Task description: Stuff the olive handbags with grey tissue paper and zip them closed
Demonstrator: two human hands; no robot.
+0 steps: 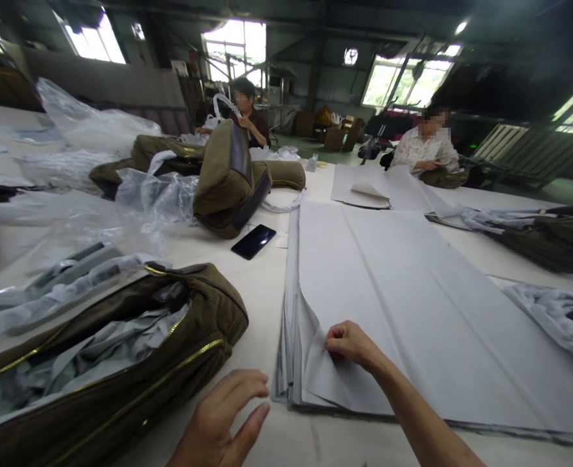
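Fingers [247, 379] of the left hand [213, 425] are released and loosely curled near the table's [286, 441] near edge. Beside that hand, toward the table's near left corner, lies an olive bag [221, 308], unzipped, with crumpled grey filling [135, 344] inside. At the near right, the paper stack [289, 344] spreads across the table; the right hand [352, 344] pinches its top sheet [413, 292] by the near left corner, which curls upward. Farther off, 1 dark phone [253, 241] lies left of the stack, just before a tilted olive bag [225, 175]. Clear plastic [96, 123] heaps toward the left edge. At the table's far edge are 2 co-workers [260, 126] [420, 152].
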